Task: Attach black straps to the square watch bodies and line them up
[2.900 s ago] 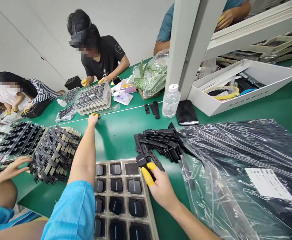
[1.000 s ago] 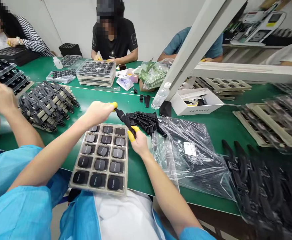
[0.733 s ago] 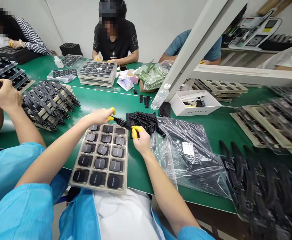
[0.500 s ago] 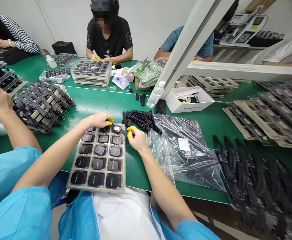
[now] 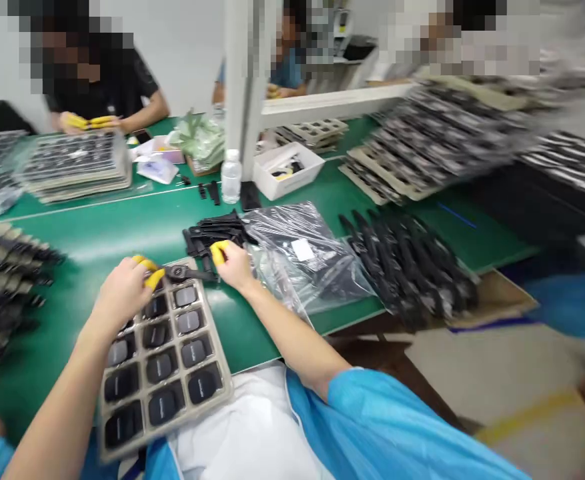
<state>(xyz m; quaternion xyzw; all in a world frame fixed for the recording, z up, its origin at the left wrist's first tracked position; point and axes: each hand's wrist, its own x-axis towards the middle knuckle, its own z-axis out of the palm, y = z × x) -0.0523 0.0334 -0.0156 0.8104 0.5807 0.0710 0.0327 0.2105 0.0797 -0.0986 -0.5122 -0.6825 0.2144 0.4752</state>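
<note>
My left hand (image 5: 129,287), with yellow finger covers, pinches a black smartwatch (image 5: 176,273) by one side, above the far edge of a beige tray (image 5: 227,390). The watch's strap stretches right, toward my right hand (image 5: 233,265). That hand is closed, with yellow-covered fingertips curled together. Blur and the fingers hide what they hold, and I cannot tell whether they grip the strap end. In the tray's compartments sit several black square pieces (image 5: 161,367) with small pale lettering. A pile of black straps (image 5: 217,230) lies just behind my right hand.
A clear plastic bag (image 5: 317,267) with a white label lies right of my hand, beside a row of black straps (image 5: 412,260). Behind stand a water bottle (image 5: 231,177) and white box (image 5: 288,170). Stacked trays (image 5: 15,293) are left; a co-worker (image 5: 102,87) sits opposite.
My view has swung to the right, so everything shifts left in the picture. The tray now appears tilted and closer. My left hand still holds the watch; my right hand stays near the strap's end.
</note>
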